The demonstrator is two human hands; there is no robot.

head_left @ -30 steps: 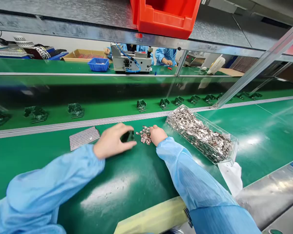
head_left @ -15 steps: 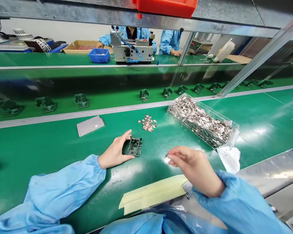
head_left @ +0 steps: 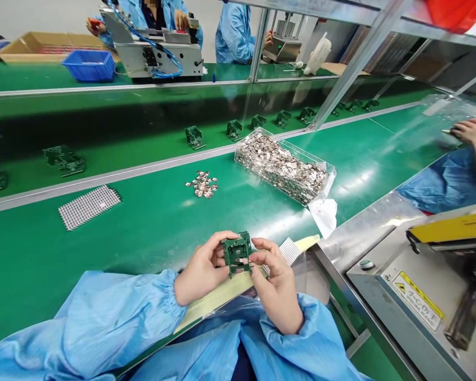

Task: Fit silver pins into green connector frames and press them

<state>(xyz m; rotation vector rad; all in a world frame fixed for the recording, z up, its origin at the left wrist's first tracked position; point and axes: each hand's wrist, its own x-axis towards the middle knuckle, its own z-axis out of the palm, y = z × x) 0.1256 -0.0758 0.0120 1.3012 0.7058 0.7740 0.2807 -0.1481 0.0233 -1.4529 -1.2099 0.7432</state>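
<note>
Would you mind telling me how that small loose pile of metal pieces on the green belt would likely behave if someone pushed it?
The small pile of metal pieces lies loose on the smooth, glossy green belt, so a push would probably scatter it rather than move it whole. Each piece looks thin and tiny, so likely light and fiddly to pinch.

Yellow warning label [head_left: 417, 297] on the grey machine [head_left: 404, 264] carries a triangle sign and print too small to read.
</note>
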